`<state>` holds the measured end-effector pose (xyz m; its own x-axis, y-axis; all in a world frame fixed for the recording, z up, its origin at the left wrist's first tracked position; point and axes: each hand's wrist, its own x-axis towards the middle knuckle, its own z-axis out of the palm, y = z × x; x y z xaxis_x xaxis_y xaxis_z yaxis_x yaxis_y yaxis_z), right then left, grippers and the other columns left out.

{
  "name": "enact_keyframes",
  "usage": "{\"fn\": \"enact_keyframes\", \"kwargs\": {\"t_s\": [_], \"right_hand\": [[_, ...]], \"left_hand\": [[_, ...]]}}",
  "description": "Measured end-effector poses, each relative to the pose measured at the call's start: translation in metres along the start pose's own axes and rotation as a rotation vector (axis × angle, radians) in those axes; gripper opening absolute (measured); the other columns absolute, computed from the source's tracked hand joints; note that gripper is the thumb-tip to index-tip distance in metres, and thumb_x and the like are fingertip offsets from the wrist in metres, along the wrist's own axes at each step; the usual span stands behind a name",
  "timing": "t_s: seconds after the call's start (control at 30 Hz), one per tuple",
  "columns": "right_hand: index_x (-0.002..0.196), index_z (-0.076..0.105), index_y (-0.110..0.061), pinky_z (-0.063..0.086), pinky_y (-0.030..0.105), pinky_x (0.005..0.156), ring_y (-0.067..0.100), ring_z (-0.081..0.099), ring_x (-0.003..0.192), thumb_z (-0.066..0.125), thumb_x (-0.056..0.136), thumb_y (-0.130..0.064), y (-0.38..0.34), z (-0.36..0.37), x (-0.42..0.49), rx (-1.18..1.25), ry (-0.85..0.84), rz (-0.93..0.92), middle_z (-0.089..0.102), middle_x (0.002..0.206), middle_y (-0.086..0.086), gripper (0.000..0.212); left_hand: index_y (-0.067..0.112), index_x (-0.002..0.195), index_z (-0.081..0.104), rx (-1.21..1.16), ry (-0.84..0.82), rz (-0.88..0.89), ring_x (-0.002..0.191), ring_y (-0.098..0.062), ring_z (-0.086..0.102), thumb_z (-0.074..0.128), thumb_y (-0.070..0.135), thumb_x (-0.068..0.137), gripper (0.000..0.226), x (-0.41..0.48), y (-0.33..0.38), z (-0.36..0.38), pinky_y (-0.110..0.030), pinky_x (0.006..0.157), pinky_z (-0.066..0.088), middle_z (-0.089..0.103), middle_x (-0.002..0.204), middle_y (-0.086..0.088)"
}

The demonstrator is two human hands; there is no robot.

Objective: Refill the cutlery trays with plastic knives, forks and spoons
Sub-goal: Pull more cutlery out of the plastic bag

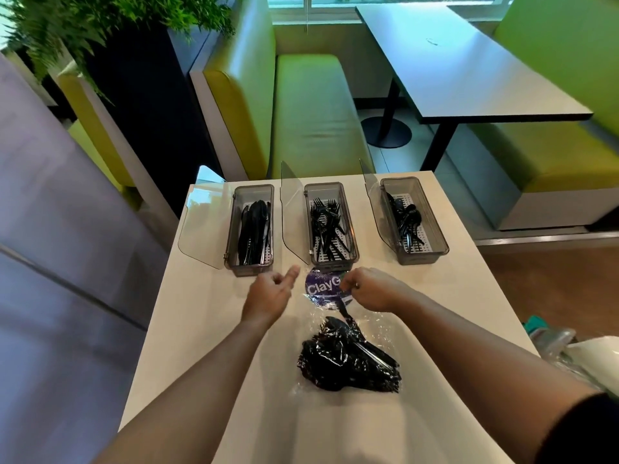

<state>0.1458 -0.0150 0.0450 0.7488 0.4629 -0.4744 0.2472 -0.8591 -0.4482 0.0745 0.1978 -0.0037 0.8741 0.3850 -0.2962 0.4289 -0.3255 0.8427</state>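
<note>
We see the left hand (268,291) hovering with fingers loosely spread, holding nothing; the right hand (371,289) pinches the top of the clear bag (348,360) of black cutlery lying on the white table (201,329), green booths behind. Three open trays beyond hold knives (253,226), forks (326,226) and spoons (407,217).

A cafeteria or fast-food dining room is shown. Green padded booth benches (311,115) are set on either side of a grey dining table (469,65) at the far right, below a window (335,3). A planter of ferns (83,25) is placed at the far left. On a white counter (201,329) nearby, three clear lidded trays (330,226) of black disposable cutlery are lined up for self-service.
</note>
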Motion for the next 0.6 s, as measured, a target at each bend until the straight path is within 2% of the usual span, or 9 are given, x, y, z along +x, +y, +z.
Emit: {"fn": "enact_keyframes", "kwargs": {"t_s": [0.1, 0.2, 0.27, 0.33, 0.4, 0.5, 0.6], "right_hand": [[0.111, 0.07, -0.014, 0.051, 0.033, 0.084, 0.021, 0.063, 0.097, 0.045, 0.093, -0.005, -0.006, 0.0, -0.003, -0.082, -0.057, -0.004, 0.068, 0.103, 0.004, 0.032], [0.102, 0.073, -0.012, 0.051, 0.03, 0.073, 0.017, 0.064, 0.081, 0.046, 0.092, -0.002, -0.014, -0.004, -0.009, -0.056, -0.074, -0.008, 0.067, 0.086, 0.0, 0.031], [0.093, 0.074, -0.01, 0.054, 0.03, 0.071, 0.018, 0.066, 0.072, 0.045, 0.089, 0.002, -0.018, -0.007, -0.013, -0.008, -0.094, -0.017, 0.068, 0.078, -0.001, 0.031], [0.086, 0.072, -0.005, 0.058, 0.031, 0.066, 0.024, 0.071, 0.065, 0.044, 0.087, 0.006, -0.021, -0.012, -0.017, 0.021, -0.137, 0.008, 0.069, 0.07, 0.003, 0.03], [0.081, 0.064, -0.003, 0.056, 0.029, 0.056, 0.022, 0.068, 0.056, 0.044, 0.09, 0.006, -0.021, -0.016, -0.021, -0.04, -0.18, 0.055, 0.067, 0.07, 0.006, 0.023], [0.082, 0.057, -0.003, 0.058, 0.034, 0.057, 0.028, 0.071, 0.061, 0.045, 0.096, -0.001, -0.016, -0.016, -0.021, -0.117, -0.229, 0.192, 0.066, 0.077, 0.013, 0.018], [0.089, 0.055, -0.008, 0.058, 0.033, 0.061, 0.024, 0.066, 0.069, 0.063, 0.096, -0.025, -0.019, -0.016, -0.022, -0.168, -0.052, 0.278, 0.062, 0.083, 0.008, 0.02]], "left_hand": [[0.006, 0.079, 0.067, 0.046, -0.1, -0.122, 0.063, -0.021, 0.064, 0.057, 0.074, 0.083, 0.069, -0.009, 0.009, 0.019, -0.034, 0.063, 0.051, 0.072, 0.075, -0.007], [0.01, 0.075, 0.065, 0.109, -0.103, -0.152, 0.064, -0.025, 0.066, 0.071, 0.05, 0.084, 0.041, -0.015, 0.017, 0.029, -0.035, 0.059, 0.053, 0.071, 0.071, -0.008], [0.006, 0.077, 0.067, 0.069, -0.111, -0.165, 0.066, -0.028, 0.071, 0.068, 0.03, 0.085, 0.025, -0.016, 0.02, 0.032, -0.032, 0.053, 0.05, 0.074, 0.076, -0.013], [0.004, 0.084, 0.066, 0.012, -0.105, -0.145, 0.067, -0.025, 0.073, 0.062, 0.018, 0.087, 0.015, -0.017, 0.024, 0.034, -0.032, 0.05, 0.05, 0.074, 0.08, -0.015], [0.006, 0.086, 0.061, -0.089, -0.099, -0.092, 0.065, -0.022, 0.068, 0.057, 0.012, 0.091, 0.009, -0.019, 0.031, 0.037, -0.031, 0.049, 0.049, 0.075, 0.086, -0.016], [0.011, 0.086, 0.053, -0.238, -0.09, -0.013, 0.073, -0.024, 0.072, 0.05, 0.008, 0.099, 0.013, -0.026, 0.045, 0.042, -0.022, 0.045, 0.046, 0.075, 0.092, -0.013], [0.01, 0.092, 0.055, -0.294, -0.127, 0.073, 0.086, -0.027, 0.075, 0.05, 0.013, 0.102, 0.012, -0.031, 0.051, 0.046, -0.026, 0.055, 0.053, 0.076, 0.096, -0.011]]}}
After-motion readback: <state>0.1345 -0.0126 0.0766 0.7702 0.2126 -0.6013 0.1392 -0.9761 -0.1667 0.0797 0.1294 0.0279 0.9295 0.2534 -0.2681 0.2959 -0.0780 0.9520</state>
